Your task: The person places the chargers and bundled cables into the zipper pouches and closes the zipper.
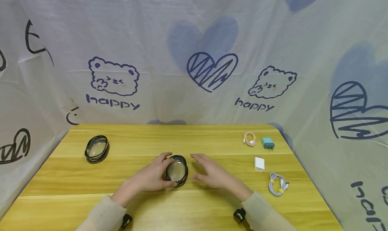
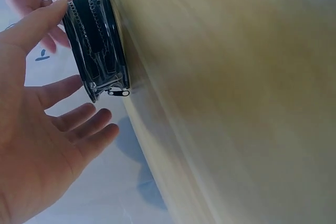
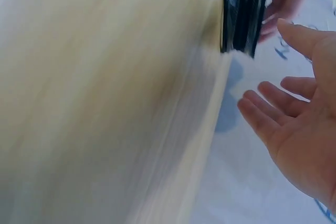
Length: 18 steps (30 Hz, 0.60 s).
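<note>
A small round zip case with a see-through top and black edging lies on the table in front of me. My left hand grips it from the left side, thumb at the near rim and index finger at the far rim. In the left wrist view the black zip and its metal pull show on the case's side, and the other fingers spread out below it. To the right of the case my right hand hovers with fingers apart, holding nothing.
A second round case sits at the back left. On the right are a pink coiled cable, a teal plug adapter, a white charger and a lilac coiled cable. A printed cloth hangs behind the wooden table.
</note>
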Each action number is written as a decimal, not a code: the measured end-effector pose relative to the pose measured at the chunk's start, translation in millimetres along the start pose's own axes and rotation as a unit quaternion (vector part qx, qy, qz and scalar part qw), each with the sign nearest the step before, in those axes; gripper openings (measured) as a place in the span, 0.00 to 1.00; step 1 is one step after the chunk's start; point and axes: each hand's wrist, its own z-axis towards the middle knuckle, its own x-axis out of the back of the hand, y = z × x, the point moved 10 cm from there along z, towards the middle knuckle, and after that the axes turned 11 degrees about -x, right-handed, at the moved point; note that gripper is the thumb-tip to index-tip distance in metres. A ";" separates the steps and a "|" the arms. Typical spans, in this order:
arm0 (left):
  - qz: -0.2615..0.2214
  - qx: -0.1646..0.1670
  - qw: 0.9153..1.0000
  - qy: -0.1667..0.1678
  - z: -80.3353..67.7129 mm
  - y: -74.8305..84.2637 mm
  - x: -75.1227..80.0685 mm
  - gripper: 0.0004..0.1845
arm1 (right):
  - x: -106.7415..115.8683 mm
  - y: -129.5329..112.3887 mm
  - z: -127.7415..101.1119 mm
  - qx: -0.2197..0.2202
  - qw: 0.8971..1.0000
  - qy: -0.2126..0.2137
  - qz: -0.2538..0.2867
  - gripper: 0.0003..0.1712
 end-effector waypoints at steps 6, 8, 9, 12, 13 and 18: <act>0.006 -0.013 1.000 0.005 4.9 1.5 0.5 0.48 | 28.0 21.7 -17.7 -0.032 0.997 0.063 0.024 0.42; 0.008 -0.021 1.000 -0.002 7.2 2.7 -1.4 0.50 | 36.2 31.4 -24.4 -0.044 0.995 0.080 0.030 0.42; 0.009 -0.027 1.000 -0.005 8.5 3.4 -2.6 0.51 | 39.9 36.9 -27.9 -0.049 0.994 0.088 0.033 0.42; 0.014 -0.041 0.999 -0.021 12.0 5.1 -7.1 0.53 | 50.2 53.1 -39.1 -0.060 0.991 0.112 0.034 0.42; 0.015 -0.044 0.999 -0.026 12.9 5.3 -8.9 0.53 | 53.4 58.5 -43.1 -0.063 0.990 0.120 0.034 0.42; 0.021 -0.046 0.997 -0.049 15.7 5.2 -14.7 0.54 | 68.4 84.4 -65.1 -0.076 0.984 0.159 0.022 0.41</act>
